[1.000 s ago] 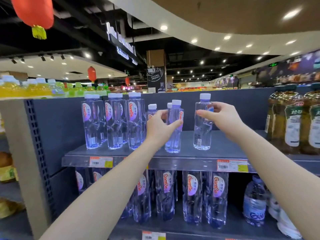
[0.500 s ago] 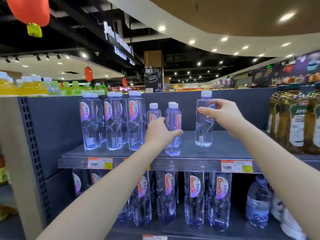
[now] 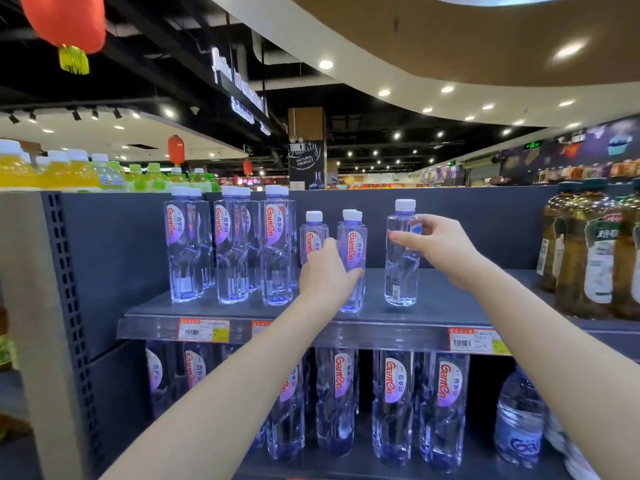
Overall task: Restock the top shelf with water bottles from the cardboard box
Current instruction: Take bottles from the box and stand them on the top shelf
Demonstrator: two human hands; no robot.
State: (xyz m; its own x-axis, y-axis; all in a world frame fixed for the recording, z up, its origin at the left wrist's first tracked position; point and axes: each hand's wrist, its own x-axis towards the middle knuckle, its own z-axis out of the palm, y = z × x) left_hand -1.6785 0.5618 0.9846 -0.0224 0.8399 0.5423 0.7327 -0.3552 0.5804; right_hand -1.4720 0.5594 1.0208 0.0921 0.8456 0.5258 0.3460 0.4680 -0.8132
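Observation:
On the grey top shelf (image 3: 443, 306) stand clear water bottles with white caps and red-lettered labels. My left hand (image 3: 325, 271) grips a short bottle (image 3: 353, 244) near the shelf's front, another short bottle (image 3: 313, 233) just behind it to the left. My right hand (image 3: 436, 247) pinches the upper body of a separate short bottle (image 3: 400, 265) that stands upright further right, its label turned away. Tall bottles (image 3: 232, 244) fill the shelf's left part in three rows. The cardboard box is out of view.
Amber bottles (image 3: 595, 251) with green-and-white labels occupy the shelf's right end. Bare shelf lies between them and my right hand. More water bottles (image 3: 394, 403) fill the shelf below. Yellow and green drinks (image 3: 69, 174) stand on the unit behind. A perforated upright (image 3: 65, 271) bounds the left side.
My left hand has slid lower on its bottle. The right hand has shifted its pinch slightly down the right bottle. The camera has tilted a little.

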